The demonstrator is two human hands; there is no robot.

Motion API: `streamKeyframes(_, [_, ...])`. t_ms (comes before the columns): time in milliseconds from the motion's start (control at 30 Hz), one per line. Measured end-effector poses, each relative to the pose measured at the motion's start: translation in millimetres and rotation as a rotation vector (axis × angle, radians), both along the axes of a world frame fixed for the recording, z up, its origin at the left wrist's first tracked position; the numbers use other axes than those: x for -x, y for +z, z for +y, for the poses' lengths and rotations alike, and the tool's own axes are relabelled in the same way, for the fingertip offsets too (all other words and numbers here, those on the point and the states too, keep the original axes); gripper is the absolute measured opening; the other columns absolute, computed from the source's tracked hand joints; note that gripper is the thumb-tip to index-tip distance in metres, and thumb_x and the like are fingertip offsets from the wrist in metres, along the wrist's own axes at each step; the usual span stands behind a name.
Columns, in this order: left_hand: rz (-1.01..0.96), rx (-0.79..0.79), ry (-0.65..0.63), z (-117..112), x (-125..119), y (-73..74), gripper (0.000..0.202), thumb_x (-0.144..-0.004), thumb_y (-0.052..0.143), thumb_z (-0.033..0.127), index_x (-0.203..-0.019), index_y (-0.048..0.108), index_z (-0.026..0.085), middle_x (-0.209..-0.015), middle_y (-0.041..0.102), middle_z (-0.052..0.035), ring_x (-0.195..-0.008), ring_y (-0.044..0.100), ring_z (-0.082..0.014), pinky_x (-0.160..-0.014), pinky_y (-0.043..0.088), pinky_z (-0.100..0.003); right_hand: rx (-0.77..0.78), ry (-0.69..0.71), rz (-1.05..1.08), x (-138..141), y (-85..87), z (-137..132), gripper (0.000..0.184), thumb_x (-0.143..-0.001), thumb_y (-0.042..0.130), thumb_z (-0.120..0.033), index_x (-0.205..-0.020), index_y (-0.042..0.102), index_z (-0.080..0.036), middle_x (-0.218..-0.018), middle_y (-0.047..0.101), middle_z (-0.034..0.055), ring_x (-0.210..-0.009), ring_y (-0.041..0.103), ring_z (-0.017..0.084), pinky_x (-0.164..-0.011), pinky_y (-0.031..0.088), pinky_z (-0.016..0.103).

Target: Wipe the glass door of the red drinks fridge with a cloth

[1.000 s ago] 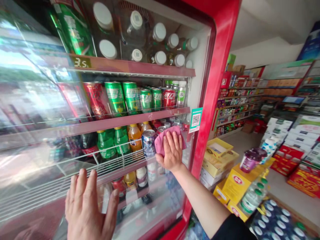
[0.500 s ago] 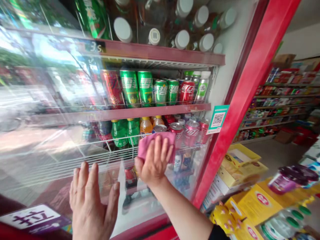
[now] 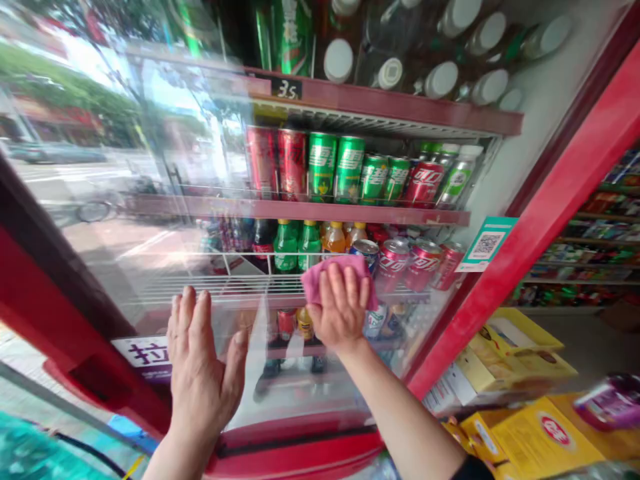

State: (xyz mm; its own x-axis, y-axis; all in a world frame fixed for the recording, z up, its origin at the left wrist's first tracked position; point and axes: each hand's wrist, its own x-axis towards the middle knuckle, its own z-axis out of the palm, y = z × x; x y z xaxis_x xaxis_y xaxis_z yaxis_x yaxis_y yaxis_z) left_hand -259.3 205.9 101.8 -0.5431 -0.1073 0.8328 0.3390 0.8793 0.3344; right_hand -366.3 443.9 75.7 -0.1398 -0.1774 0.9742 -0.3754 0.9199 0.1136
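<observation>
My right hand (image 3: 343, 308) lies with its fingers spread over a folded pink cloth (image 3: 313, 280), pressing it flat to the glass door (image 3: 235, 393) of a red-framed drinks fridge. On the left my left hand (image 3: 203, 363) is raised, palm toward the glass, its fingers stretched and the thumb apart. It holds nothing; whether it touches the glass I cannot tell. Behind the cloth, through the glass, stand a blue-topped can (image 3: 365, 248), pink-red cans (image 3: 393, 263) and green bottles (image 3: 286, 247).
The red door frame (image 3: 540, 200) slants along the right, with a QR code sticker (image 3: 487, 244) beside it. A pull label (image 3: 143, 351) is at the left edge. Yellow cartons (image 3: 547, 433) stand at lower right. The street is reflected in the glass.
The view has swung left, so the fridge contents sit further right and the left door frame shows. Both hands appear slightly further right; the cloth is still under my right hand.
</observation>
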Motion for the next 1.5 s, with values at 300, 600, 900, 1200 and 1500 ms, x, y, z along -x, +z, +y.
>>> streamKeyframes(300, [-0.005, -0.076, -0.012, -71.0, -4.7, -27.6, 0.088, -0.107, 0.065, 0.033, -0.183, 0.021, 0.029, -0.190, 0.025, -0.0152, -0.178, 0.021, -0.0375, -0.143, 0.026, -0.064, 0.272, -0.199, -0.017, -1.2, -4.0, -5.3, 0.086, -0.118, 0.031, -0.057, -0.182, 0.011, -0.003, -0.181, 0.029, 0.0382, -0.173, 0.020, 0.056, -0.125, 0.030, 0.093])
streamKeyframes(600, [0.005, -0.122, -0.052, -111.0, -12.4, -43.1, 0.084, -0.107, 0.064, 0.031, -0.182, 0.026, 0.029, -0.187, 0.034, -0.0141, -0.177, 0.027, -0.0352, -0.143, 0.029, -0.061, 0.113, -0.151, 0.005, -5.2, 3.0, -134.7, 0.084, -0.119, 0.030, -0.056, -0.182, 0.015, -0.003, -0.176, 0.040, 0.0380, -0.174, 0.021, 0.054, -0.125, 0.032, 0.091])
streamKeyframes(900, [0.015, -0.112, -0.136, -123.6, -15.7, -34.1, 0.084, -0.108, 0.064, 0.030, -0.182, 0.024, 0.028, -0.188, 0.032, -0.0157, -0.177, 0.026, -0.0343, -0.143, 0.028, -0.061, -0.244, 0.053, 0.000, -7.1, 29.6, -224.4, 0.065, -0.117, 0.046, -0.055, -0.170, 0.053, -0.020, -0.169, 0.063, 0.0119, -0.177, 0.021, 0.030, -0.146, 0.003, 0.060])
streamKeyframes(1200, [0.003, -0.100, -0.146, -151.4, -41.3, -38.2, 0.086, -0.107, 0.063, 0.029, -0.182, 0.021, 0.031, -0.188, 0.032, -0.0151, -0.177, 0.027, -0.0366, -0.141, 0.032, -0.065, -0.398, -0.073, -0.011, -6.6, 15.8, -68.6, 0.060, -0.113, 0.052, -0.051, -0.163, 0.060, -0.018, -0.155, 0.073, 0.0185, -0.166, 0.044, 0.034, -0.141, 0.027, 0.059])
streamKeyframes(1500, [0.057, -0.075, -0.063, -177.6, -66.4, -43.6, 0.084, -0.107, 0.064, 0.030, -0.182, 0.026, 0.025, -0.188, 0.033, -0.0139, -0.177, 0.026, -0.0320, -0.144, 0.026, -0.054, -0.328, 0.003, 0.057, 3.6, 46.6, -174.7, 0.066, -0.118, 0.044, -0.049, -0.170, 0.049, -0.009, -0.164, 0.065, 0.0213, -0.176, 0.023, 0.034, -0.143, 0.014, 0.063])
